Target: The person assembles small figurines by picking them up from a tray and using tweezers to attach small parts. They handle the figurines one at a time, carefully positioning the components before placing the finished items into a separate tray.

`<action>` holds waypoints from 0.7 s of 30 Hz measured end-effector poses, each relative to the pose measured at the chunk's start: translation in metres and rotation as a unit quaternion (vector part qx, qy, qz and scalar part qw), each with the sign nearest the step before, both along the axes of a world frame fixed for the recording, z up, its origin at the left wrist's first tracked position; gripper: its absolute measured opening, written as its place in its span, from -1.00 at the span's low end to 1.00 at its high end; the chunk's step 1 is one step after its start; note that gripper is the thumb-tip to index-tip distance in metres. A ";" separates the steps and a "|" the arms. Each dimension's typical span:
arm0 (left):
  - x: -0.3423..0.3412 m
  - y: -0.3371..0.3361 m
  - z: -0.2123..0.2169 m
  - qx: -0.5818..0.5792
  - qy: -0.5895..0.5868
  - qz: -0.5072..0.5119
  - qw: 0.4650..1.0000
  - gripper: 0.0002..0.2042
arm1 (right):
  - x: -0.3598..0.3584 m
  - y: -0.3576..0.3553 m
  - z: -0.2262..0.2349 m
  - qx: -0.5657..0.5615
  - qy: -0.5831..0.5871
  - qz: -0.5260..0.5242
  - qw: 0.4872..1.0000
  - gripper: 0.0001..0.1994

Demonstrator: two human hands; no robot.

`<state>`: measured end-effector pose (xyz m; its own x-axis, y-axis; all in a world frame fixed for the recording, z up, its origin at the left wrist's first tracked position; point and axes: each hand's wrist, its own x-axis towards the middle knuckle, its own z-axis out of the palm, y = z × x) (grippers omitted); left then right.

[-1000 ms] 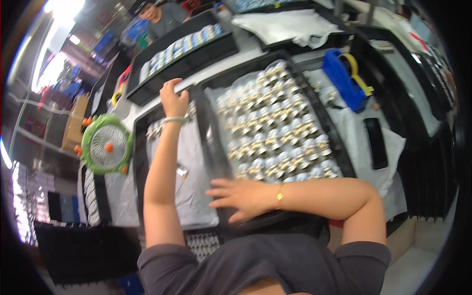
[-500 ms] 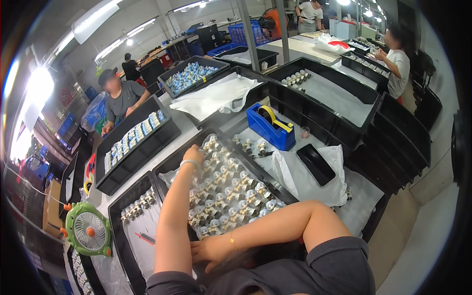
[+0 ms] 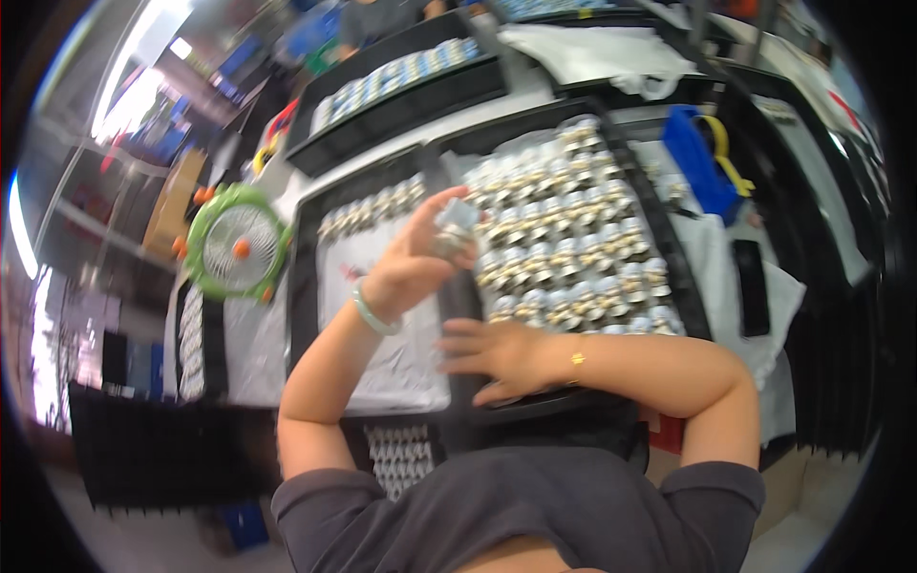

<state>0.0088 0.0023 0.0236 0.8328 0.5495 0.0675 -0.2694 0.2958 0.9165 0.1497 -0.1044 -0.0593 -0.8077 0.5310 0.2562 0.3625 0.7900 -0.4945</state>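
Note:
Raised over the inner edges of two black trays, my left hand (image 3: 420, 250) grips a small pale blue and white figurine (image 3: 456, 218), blurred by motion. My right hand (image 3: 501, 358) lies with fingers spread at the near left corner of the right-hand tray (image 3: 693, 315). Rows of little blue-white figurines (image 3: 559, 250) on dark bases fill that tray. The left-hand tray (image 3: 304, 277) is lined with a white sheet (image 3: 406, 358) and has one row of similar figurines (image 3: 373, 208) along its far side. A thin red item (image 3: 350, 271) lies on the sheet.
A green fan (image 3: 241, 244) stands at the left. Beyond the trays is another black tray (image 3: 401, 105) of blue-white figurines. To the right are a blue tape dispenser (image 3: 702, 167), a black phone (image 3: 752, 286) on white wrapping, and stacked black trays (image 3: 831, 344). A person (image 3: 377, 21) sits across.
My left hand has lifted from the far left part of the full tray and come back left with a figurine. My right hand's fingers have spread. The whole view has swung leftward and down.

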 end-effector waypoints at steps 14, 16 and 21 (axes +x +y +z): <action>-0.051 -0.048 -0.004 0.079 -0.061 -0.004 0.995 -0.24 | 0.001 0.002 0.023 -0.024 -0.030 0.001 0.999 -0.44; -0.054 -0.048 -0.004 0.099 -0.052 -0.006 0.994 -0.24 | 0.001 0.002 0.023 -0.025 -0.034 0.001 0.999 -0.45; -0.050 -0.056 -0.001 0.055 -0.026 0.070 0.996 -0.21 | 0.000 0.002 0.023 -0.027 -0.042 -0.001 0.999 -0.45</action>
<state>-0.0413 -0.0541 0.0229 0.7421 0.6472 0.1743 -0.3481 0.1499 0.9254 0.1499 -0.1023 -0.0362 -0.8245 0.5434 0.1582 0.4055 0.7622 -0.5047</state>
